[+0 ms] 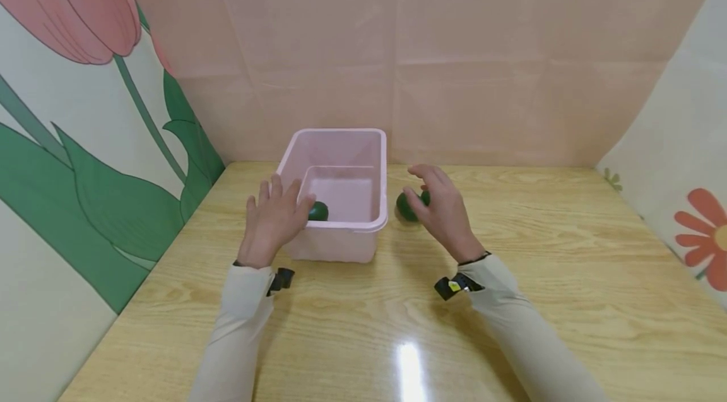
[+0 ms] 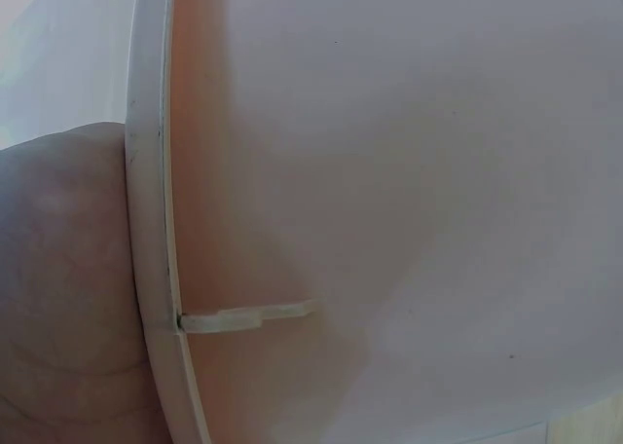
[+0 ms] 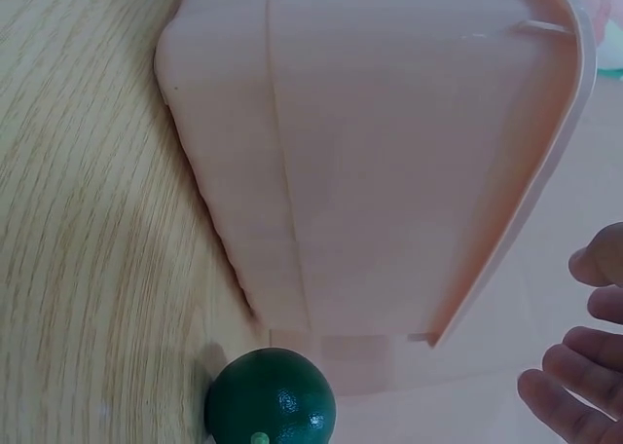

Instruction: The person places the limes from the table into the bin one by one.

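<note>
A pink plastic bin stands on the table, with one dark green round fruit inside its near left corner. My left hand rests at the bin's near left rim, fingers spread and thumb beside that fruit. In the left wrist view, the palm lies against the rim. My right hand hovers right of the bin, fingers loosely bent and apart. Two green shapes show by it, partly hidden: one fruit on the table, another behind the thumb. The right wrist view shows a stemmed fruit below the fingers.
The wooden table runs back to a plain pink backdrop. A tulip-printed panel borders the left side, and a flower-printed panel the right.
</note>
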{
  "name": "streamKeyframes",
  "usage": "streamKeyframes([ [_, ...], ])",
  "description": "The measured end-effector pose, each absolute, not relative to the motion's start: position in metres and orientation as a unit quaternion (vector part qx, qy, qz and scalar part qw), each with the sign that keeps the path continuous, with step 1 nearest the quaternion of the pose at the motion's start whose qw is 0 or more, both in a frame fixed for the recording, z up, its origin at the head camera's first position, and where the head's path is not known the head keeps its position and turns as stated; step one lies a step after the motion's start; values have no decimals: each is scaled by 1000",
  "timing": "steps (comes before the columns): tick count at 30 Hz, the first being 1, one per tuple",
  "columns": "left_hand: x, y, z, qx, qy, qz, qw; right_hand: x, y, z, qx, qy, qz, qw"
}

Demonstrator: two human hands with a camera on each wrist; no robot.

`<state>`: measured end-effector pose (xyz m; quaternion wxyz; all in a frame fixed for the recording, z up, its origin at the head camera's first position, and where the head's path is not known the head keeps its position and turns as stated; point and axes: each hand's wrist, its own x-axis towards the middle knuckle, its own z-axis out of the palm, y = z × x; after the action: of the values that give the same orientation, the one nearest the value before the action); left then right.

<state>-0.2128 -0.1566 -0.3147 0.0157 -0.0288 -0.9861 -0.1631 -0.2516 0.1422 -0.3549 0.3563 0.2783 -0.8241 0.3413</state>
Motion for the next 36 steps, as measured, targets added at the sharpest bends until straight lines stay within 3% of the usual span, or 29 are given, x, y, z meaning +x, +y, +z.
streamKeyframes([
  [36,-212,-157,-314,-26,-986,-167,12,-256,145,-360,264,-836,323,356],
])
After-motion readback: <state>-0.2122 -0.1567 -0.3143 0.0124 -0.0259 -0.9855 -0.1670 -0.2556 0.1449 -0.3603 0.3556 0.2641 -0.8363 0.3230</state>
